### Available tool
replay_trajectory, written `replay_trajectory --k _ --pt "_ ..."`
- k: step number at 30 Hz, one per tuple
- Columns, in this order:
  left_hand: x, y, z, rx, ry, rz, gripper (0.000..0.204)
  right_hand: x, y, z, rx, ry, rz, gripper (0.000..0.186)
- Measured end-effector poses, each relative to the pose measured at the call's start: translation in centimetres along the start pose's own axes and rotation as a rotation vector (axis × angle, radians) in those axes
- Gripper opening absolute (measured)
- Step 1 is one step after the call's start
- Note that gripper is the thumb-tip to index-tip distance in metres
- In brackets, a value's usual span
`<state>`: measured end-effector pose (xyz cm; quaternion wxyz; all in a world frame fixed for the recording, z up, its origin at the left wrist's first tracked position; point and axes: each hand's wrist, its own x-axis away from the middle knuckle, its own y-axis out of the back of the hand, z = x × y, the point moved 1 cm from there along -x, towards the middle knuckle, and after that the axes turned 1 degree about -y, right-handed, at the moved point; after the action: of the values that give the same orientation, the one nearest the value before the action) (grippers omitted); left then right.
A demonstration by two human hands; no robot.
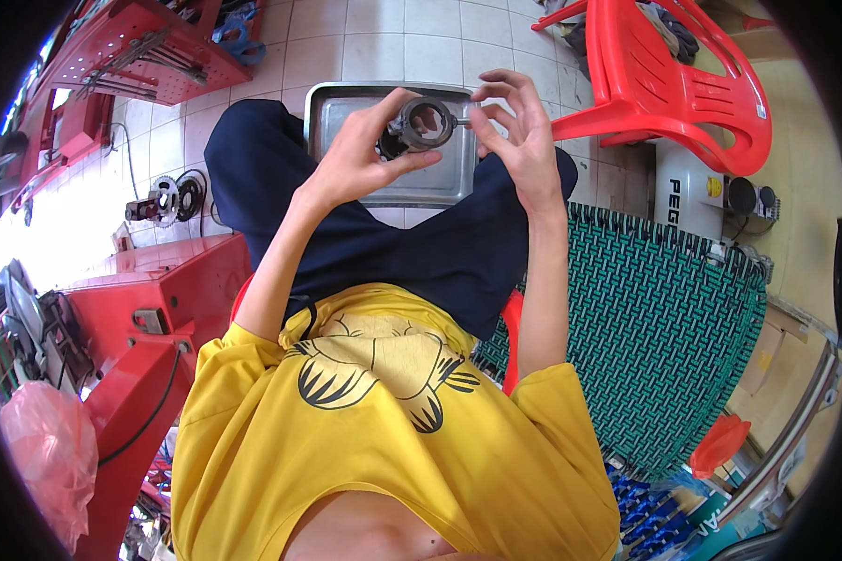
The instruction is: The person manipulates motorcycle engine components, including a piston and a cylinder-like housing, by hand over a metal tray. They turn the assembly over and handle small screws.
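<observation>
My left hand point(367, 150) grips a dark metal cylindrical part with an open round ring point(428, 103) on top, held over a steel tray point(388, 194). At the right side of the part, a thin short metal pin or bolt point(463, 122) sticks out, and the thumb and index finger of my right hand point(513, 136) are at its outer end. The other fingers of the right hand are curled loosely apart. Whether the pin is pinched tight is hard to make out. Both hands are between my knees, above the tray.
Red plastic chair point(683, 112) at upper right, white cylindrical tank point(688, 201), green woven mat-like seat point(655, 337) at right. Red steel cabinet point(150, 271) and pink plastic bag point(47, 439) at left, sprockets point(166, 199) on the tiled floor, red perforated rack point(131, 56) at upper left.
</observation>
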<state>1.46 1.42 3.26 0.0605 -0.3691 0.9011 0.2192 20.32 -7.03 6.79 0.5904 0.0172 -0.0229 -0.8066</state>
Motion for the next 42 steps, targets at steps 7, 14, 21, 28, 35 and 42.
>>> replay_trajectory --k 7,14,21,28,35,42 --pt "-0.2 0.1 -1.2 -0.054 0.028 0.091 0.055 0.3 0.3 -1.9 -0.139 -0.137 0.061 0.026" --pt "0.2 -0.2 -1.1 -0.150 0.000 0.116 0.055 0.4 0.7 -2.4 -0.044 -0.152 0.086 0.036" --pt "0.3 -0.6 -0.6 -0.228 -0.091 0.086 0.055 1.4 0.5 -3.2 0.039 -0.070 0.047 0.033" --pt "0.6 -0.4 -0.3 -0.208 -0.040 0.081 0.056 1.1 1.4 -3.4 -0.097 -0.238 0.128 0.028" --pt "0.6 -0.1 -0.3 -0.102 0.043 0.081 0.056 0.9 0.0 -2.5 0.016 -0.005 0.031 0.025" --pt "0.6 -0.2 -0.1 -0.103 -0.053 0.032 0.053 0.8 -0.6 -2.4 -0.019 0.017 0.026 0.027"
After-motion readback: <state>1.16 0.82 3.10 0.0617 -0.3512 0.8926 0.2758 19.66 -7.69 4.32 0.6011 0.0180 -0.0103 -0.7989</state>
